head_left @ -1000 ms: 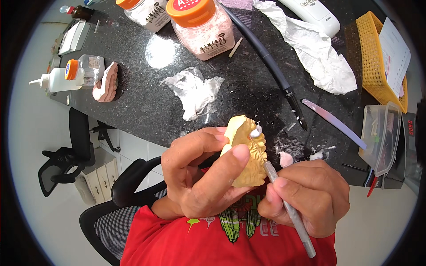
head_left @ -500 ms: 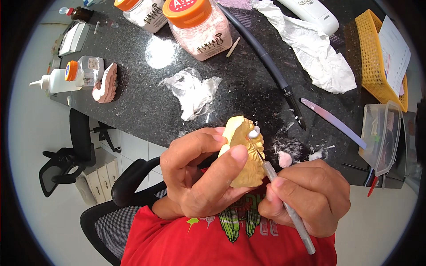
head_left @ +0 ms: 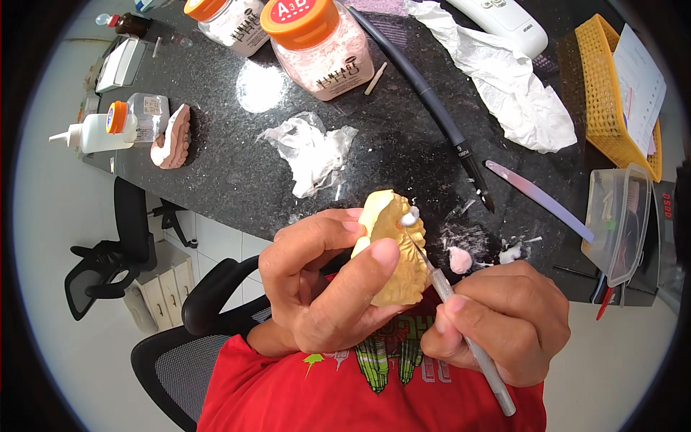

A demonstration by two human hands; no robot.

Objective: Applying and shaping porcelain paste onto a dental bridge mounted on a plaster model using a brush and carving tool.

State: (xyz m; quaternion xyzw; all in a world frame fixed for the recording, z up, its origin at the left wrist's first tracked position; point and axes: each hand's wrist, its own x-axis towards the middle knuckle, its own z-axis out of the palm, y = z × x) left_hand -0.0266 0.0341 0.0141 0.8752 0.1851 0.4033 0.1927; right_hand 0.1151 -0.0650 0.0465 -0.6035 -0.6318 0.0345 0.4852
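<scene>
My left hand (head_left: 324, 281) grips a yellow dental cast (head_left: 397, 252), thumb across its front and fingers behind it. My right hand (head_left: 504, 324) holds a thin metal instrument (head_left: 461, 324) like a pen. Its tip, carrying a small white blob, rests on the top of the cast. Both hands hover in front of my red shirt, just off the edge of the black granite counter (head_left: 237, 173).
Small pink and white paste blobs (head_left: 461, 259) lie on the counter by my right hand. Crumpled plastic wrap (head_left: 309, 155), a pink cast (head_left: 171, 137), a squeeze bottle (head_left: 93, 133), orange-lidded jars (head_left: 317, 43), a long brush (head_left: 432, 108), a spatula (head_left: 536, 198), tissue (head_left: 518, 93), a yellow basket (head_left: 612, 93) and a clear box (head_left: 619, 223) surround them. A black chair (head_left: 122, 252) stands at the left.
The cast has tilted slightly in my left hand and the instrument tip has shifted a little along its top edge. Nothing else has moved.
</scene>
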